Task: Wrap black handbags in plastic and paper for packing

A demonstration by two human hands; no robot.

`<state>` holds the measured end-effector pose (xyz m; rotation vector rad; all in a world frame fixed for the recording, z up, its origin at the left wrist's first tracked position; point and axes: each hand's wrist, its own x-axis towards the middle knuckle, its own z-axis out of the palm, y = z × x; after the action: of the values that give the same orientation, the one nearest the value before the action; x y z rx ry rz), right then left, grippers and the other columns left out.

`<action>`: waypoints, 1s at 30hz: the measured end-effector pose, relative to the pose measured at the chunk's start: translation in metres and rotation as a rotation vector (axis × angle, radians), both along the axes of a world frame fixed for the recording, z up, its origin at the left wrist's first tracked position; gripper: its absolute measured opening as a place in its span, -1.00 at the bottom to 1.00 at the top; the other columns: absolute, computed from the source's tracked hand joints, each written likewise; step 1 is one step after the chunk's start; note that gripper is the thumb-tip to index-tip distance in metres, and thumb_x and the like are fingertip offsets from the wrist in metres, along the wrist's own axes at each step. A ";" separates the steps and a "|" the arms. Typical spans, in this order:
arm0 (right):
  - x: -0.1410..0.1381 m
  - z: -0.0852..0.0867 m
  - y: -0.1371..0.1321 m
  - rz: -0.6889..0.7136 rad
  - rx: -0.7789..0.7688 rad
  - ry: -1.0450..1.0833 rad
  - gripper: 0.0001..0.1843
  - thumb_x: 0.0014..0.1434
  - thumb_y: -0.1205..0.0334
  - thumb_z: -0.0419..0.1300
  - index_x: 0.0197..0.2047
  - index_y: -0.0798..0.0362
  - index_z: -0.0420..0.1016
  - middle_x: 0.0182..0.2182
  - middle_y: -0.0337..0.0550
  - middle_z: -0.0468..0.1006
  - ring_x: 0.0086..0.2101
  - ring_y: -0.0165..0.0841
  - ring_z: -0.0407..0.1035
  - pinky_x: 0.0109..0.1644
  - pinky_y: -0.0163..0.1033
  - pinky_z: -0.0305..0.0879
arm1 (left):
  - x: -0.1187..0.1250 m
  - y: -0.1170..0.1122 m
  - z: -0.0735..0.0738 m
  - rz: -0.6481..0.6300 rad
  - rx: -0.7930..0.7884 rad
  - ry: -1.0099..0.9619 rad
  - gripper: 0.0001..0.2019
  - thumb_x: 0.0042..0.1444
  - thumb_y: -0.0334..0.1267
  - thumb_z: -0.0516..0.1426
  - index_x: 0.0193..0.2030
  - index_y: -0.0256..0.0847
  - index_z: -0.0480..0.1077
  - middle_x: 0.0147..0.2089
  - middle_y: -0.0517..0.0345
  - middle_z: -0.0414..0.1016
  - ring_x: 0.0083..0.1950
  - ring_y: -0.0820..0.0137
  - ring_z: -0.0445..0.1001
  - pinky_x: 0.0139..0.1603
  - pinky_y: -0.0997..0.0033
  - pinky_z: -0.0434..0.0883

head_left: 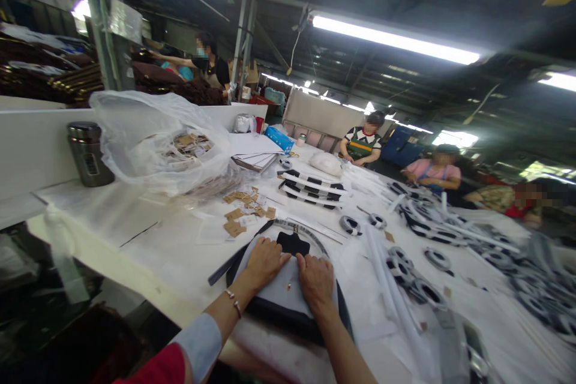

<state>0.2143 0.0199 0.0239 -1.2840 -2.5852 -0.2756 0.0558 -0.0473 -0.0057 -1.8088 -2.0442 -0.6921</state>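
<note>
A rounded black and light grey bag [288, 299] lies at the table's front edge, with a small gold fitting on its grey face. My left hand [265, 259] closes over the upper left of the grey face, fingers curled and thumb pointing inward. My right hand [316, 281] grips the upper right in the same way. Both thumbs press near the panel's upper edge, a short gap apart. Just beyond them is a black shaped piece [293, 243] inside the bag's curved rim. A dark strap end [219, 270] sticks out to the left. What lies under my fingers is hidden.
Several tan tags [243, 211] lie beyond the bag, near a clear plastic bag [157, 144] and a dark flask [90, 153]. Black-and-white strips [310, 189] and rolled straps [436, 259] spread rightward. Several people [363, 141] work farther back.
</note>
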 end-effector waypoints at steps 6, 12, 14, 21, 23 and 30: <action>0.005 0.000 0.004 -0.049 0.004 -0.001 -0.45 0.44 0.00 -0.15 -0.24 0.08 0.59 -0.29 0.08 0.64 -0.15 -0.06 0.50 0.08 0.07 0.15 | 0.001 -0.001 0.001 0.009 0.001 -0.002 -0.67 0.34 -0.09 0.07 -0.30 -0.29 0.47 -0.31 -0.04 0.53 -0.17 0.15 0.47 -0.03 0.07 0.27; 0.000 0.002 0.014 -0.036 -0.033 -0.027 -0.36 0.44 -0.02 -0.21 -0.28 0.06 0.64 -0.37 0.08 0.66 -0.27 -0.10 0.55 -0.04 0.02 0.22 | 0.001 -0.001 -0.001 0.018 -0.003 0.012 -0.71 0.36 -0.14 0.05 -0.28 -0.28 0.46 -0.30 -0.02 0.52 -0.18 0.16 0.47 -0.04 0.08 0.28; -0.001 0.003 0.015 -0.034 -0.044 -0.034 -0.34 0.44 -0.02 -0.22 -0.30 0.06 0.64 -0.39 0.08 0.66 -0.30 -0.11 0.56 -0.05 0.00 0.22 | 0.002 0.000 -0.002 0.018 -0.003 0.017 -0.72 0.36 -0.16 0.04 -0.26 -0.28 0.46 -0.30 -0.02 0.52 -0.17 0.15 0.47 -0.03 0.07 0.29; -0.003 -0.004 0.018 -0.077 -0.039 -0.011 -0.45 0.40 -0.04 -0.12 -0.06 0.16 0.57 -0.20 0.18 0.65 -0.15 0.00 0.52 0.00 0.06 0.23 | 0.004 0.002 -0.009 0.028 -0.006 0.020 -0.78 0.35 -0.22 0.04 -0.16 -0.31 0.45 -0.23 -0.06 0.53 -0.10 0.13 0.47 0.10 0.00 0.27; -0.001 -0.008 0.021 -0.044 -0.024 0.027 -0.48 0.38 -0.01 -0.06 0.14 0.17 0.46 0.00 0.19 0.58 0.01 0.00 0.45 0.13 0.08 0.18 | 0.005 0.003 -0.010 0.035 -0.012 0.015 -0.78 0.34 -0.22 0.06 -0.13 -0.32 0.45 -0.21 -0.09 0.53 -0.09 0.11 0.48 0.10 -0.02 0.27; 0.004 -0.023 0.035 0.035 -0.175 0.226 -0.33 0.29 0.06 0.00 0.39 0.20 0.11 0.11 0.18 0.51 0.15 -0.07 0.36 0.36 0.18 -0.10 | 0.007 0.003 -0.010 0.047 -0.039 0.005 -0.78 0.29 -0.21 0.12 -0.11 -0.35 0.46 -0.18 -0.12 0.54 -0.05 0.08 0.50 0.11 -0.04 0.30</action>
<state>0.2187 0.0546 0.0014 -1.2441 -2.4783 0.1005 0.0624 -0.0440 -0.0152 -1.7758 -2.1031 -0.6380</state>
